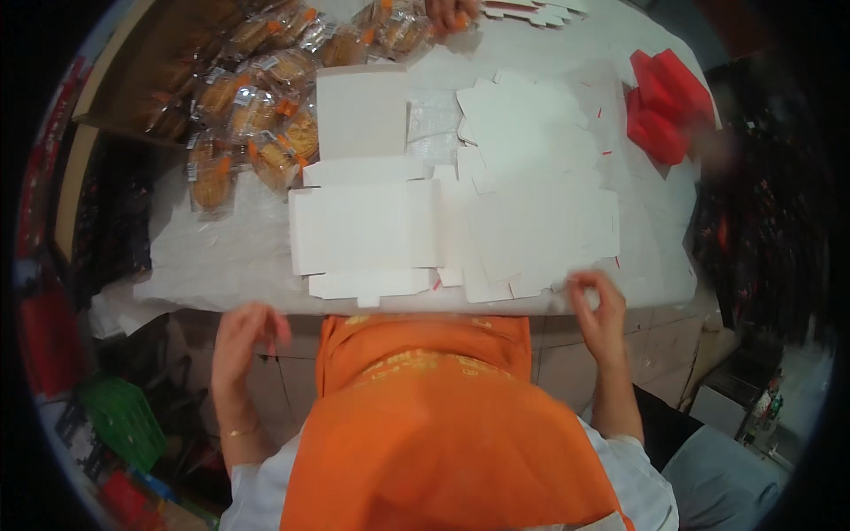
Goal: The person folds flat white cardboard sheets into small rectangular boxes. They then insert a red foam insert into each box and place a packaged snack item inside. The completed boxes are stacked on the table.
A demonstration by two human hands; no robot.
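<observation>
An unfolded white cardboard box blank (365,228) lies flat near the table's front edge, its large panel and flaps spread out. To its right is a loose stack of more white box blanks (540,226), overlapping at uneven angles. My left hand (243,343) hovers off the front edge, left of the single blank. Its fingers are loosely bent and apart, slightly blurred, and hold nothing visible. Close to the stack's near right corner, my right hand (602,311) is raised with curved fingers, thumb and forefinger apart. Nothing shows in its grasp.
Clear-wrapped cookies (257,111) are heaped at the back left beside a brown carton (102,84). Red folded pieces (668,102) lie at the right. Another person's hand (450,13) is at the far edge. A green crate (124,420) stands low on the left.
</observation>
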